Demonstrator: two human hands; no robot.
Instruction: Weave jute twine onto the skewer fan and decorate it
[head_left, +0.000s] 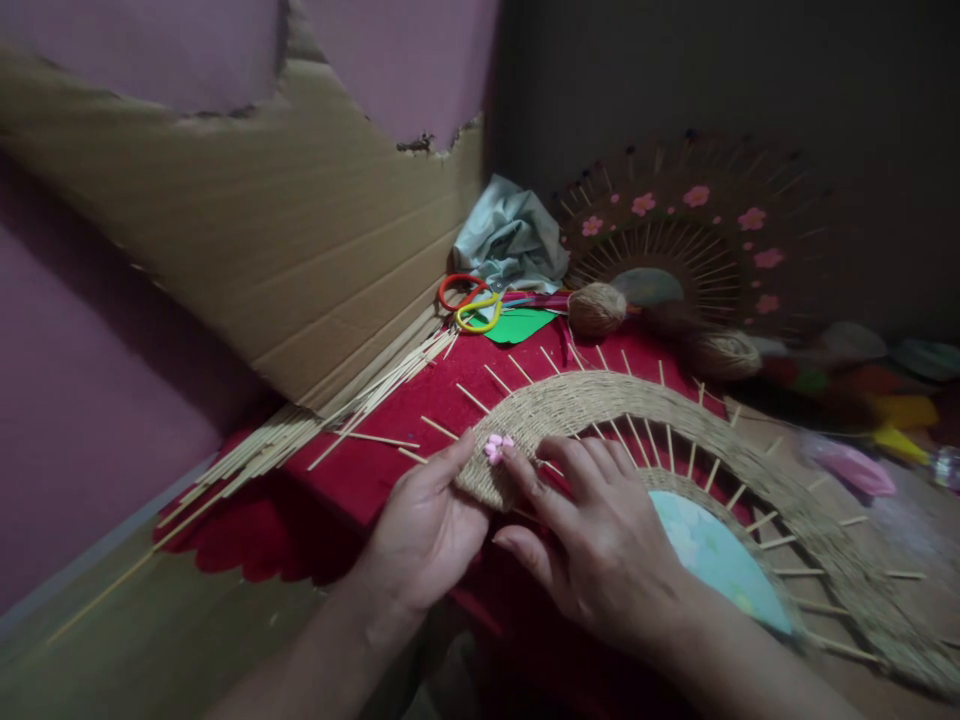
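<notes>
A fan-shaped twine weaving (600,393) on thin sticks curves across the middle, with a light blue floral half-disc (716,560) at its inner side. My left hand (424,525) is closed on the weaving's left end, thumb on top and fingers underneath. On that end sits a small pink flower (495,447). My right hand (600,530) reaches over the band, palm down, fingers apart; its index fingertip touches the flower's right edge. The thumb is held away from the other fingers.
Red cloth (360,490) lies beneath. Loose sticks (262,450) lie at left by a cardboard sheet (225,220). Behind are scissors (480,310), green paper (517,325), a twine ball (598,309), crumpled cloth (510,235) and another flowered fan (705,230). A pink packet (855,468) is at right.
</notes>
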